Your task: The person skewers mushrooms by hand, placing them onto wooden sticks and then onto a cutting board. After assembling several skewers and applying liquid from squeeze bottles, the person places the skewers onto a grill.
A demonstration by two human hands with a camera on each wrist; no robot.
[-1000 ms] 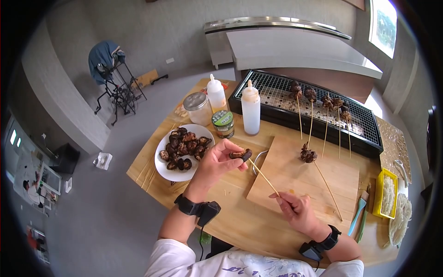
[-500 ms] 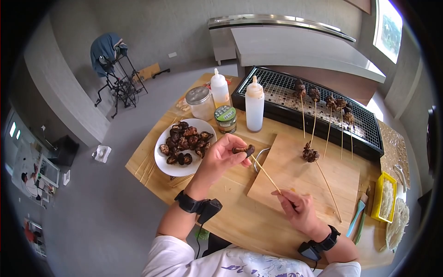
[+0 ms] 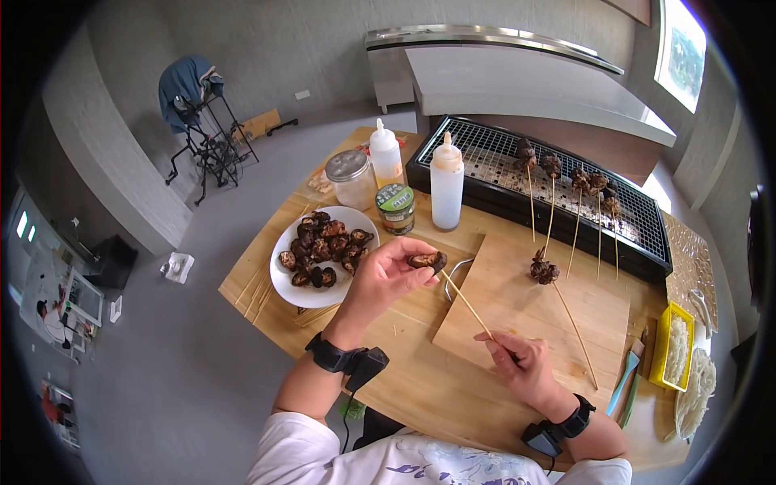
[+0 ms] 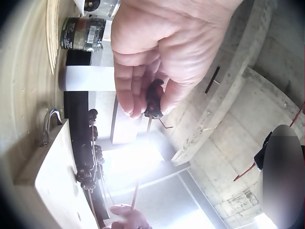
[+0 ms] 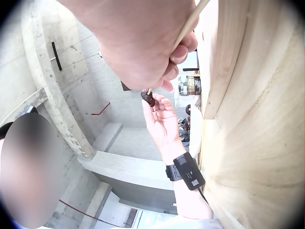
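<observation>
Between thumb and fingers, the left hand [image 3: 386,281] pinches a dark mushroom [image 3: 428,261]. A thin wooden skewer [image 3: 465,301] runs from the mushroom down to the right hand [image 3: 529,370], whose fingers grip its lower part. The left wrist view shows the mushroom [image 4: 154,99] at the fingertips of the left hand [image 4: 167,52], with the skewer's end at its underside. In the right wrist view the right hand [image 5: 138,43] curls round the skewer [image 5: 190,24]. A loaded skewer [image 3: 545,272] lies on the wooden board [image 3: 493,283].
A white plate [image 3: 283,284] of mushrooms stands left, loose skewers [image 3: 257,295] beside it. Behind are two squeeze bottles [image 3: 446,190], a lidded jar [image 3: 353,182] and a green-labelled jar [image 3: 395,208]. Several mushroom skewers rest on the black grill [image 3: 485,179]. A yellow basket [image 3: 661,356] and blue brush [image 3: 622,384] lie right.
Both hands keep their hold on the mushroom and the skewer. The mushroom has turned slightly in the left fingers, and the head view has shifted a little since the earliest frame.
</observation>
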